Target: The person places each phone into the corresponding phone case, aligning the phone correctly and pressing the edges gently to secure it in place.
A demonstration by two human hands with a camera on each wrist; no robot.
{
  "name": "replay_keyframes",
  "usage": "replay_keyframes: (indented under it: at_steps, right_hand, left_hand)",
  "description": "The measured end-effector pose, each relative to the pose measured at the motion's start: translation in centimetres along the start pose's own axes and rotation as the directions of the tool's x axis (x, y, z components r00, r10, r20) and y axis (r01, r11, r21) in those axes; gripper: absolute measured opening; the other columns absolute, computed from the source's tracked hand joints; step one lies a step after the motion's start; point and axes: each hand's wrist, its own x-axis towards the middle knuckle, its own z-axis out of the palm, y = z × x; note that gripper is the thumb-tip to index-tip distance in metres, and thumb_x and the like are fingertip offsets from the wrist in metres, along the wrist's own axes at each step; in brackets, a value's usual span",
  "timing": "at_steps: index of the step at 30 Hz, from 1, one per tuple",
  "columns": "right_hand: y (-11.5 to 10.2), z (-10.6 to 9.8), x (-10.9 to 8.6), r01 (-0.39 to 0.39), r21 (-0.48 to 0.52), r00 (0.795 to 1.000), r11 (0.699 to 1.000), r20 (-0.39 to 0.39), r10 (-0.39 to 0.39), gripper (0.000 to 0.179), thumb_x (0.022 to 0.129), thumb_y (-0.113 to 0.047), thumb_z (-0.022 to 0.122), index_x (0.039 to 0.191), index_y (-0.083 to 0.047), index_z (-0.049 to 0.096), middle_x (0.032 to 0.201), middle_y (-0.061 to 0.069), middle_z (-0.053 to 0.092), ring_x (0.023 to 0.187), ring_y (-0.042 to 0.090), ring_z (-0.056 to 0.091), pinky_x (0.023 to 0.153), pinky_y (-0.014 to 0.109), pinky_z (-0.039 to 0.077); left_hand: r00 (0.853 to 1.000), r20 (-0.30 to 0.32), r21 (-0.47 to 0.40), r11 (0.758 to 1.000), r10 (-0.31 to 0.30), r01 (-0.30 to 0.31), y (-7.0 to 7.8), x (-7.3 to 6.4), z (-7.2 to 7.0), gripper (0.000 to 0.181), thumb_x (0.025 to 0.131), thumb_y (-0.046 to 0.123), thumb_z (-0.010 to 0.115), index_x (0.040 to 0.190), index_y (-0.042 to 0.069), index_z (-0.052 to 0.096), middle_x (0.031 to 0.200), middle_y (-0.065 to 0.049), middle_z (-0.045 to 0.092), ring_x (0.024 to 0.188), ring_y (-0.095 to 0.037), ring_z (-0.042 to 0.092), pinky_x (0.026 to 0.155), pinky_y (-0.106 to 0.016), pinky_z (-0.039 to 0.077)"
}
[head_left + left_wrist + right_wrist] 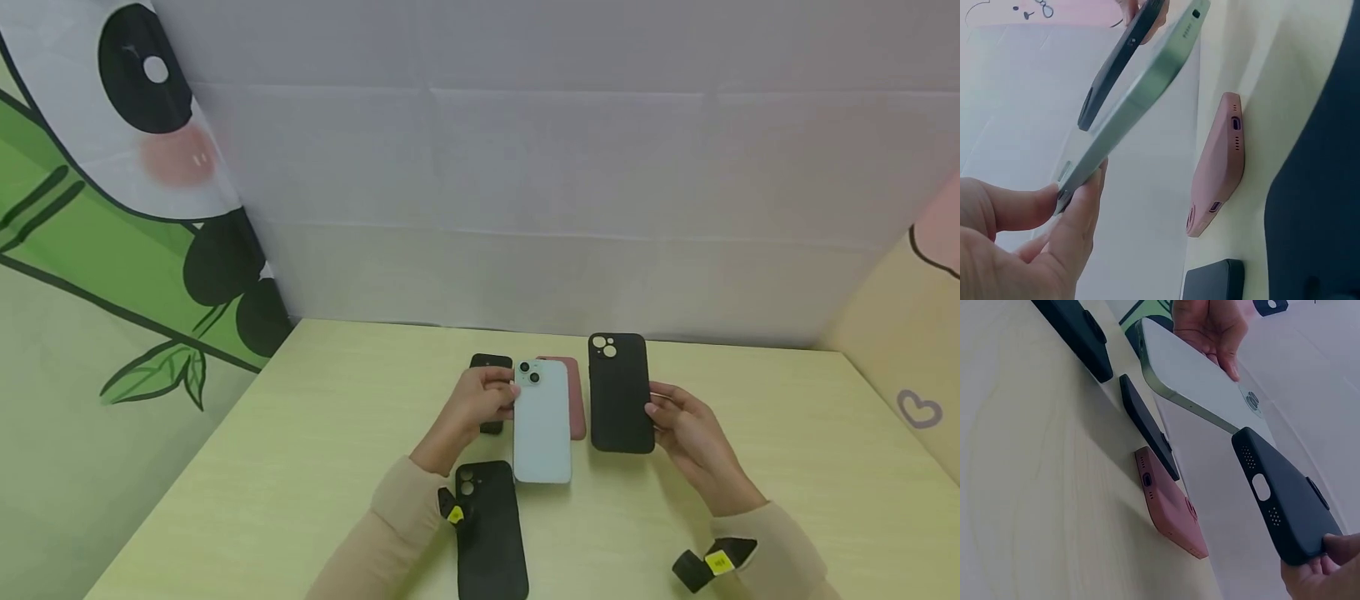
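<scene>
My left hand pinches a pale mint smartphone by its left edge, near the camera end. The phone is raised over the table with its back towards me. In my right hand is a black phone case, held by its right edge between thumb and fingers. Open camera holes and a port cutout show that this case has no phone in it. Phone and case hang side by side, apart in the head view; in the right wrist view the case's corner overlaps the phone.
Behind the mint phone lies a pink-cased phone. A small black phone lies behind my left hand. Another black case is nearer me, beside my left sleeve. The pale table ends at a white back wall.
</scene>
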Motion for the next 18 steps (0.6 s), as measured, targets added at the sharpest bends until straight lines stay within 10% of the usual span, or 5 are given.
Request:
replay_keyframes:
  at_steps: [18]
  right_hand:
    - [0.9, 2.1, -0.3, 0.055, 0.073, 0.995, 0.996, 0.079, -0.061, 0.026, 0.092, 0.003, 0.045, 0.109, -0.015, 0.052, 0.092, -0.009, 0.062, 0.083, 0.006, 0.059, 0.071, 0.020, 0.047]
  left_hand:
    - [1.000, -0.006, -0.104, 0.994, 0.020, -0.021, 0.4, 1.0, 0.5, 0.037, 0.090, 0.005, 0.055, 0.126, -0.003, 0.050, 0.111, -0.021, 0.062, 0.086, -0.018, 0.064, 0.077, -0.032, 0.054]
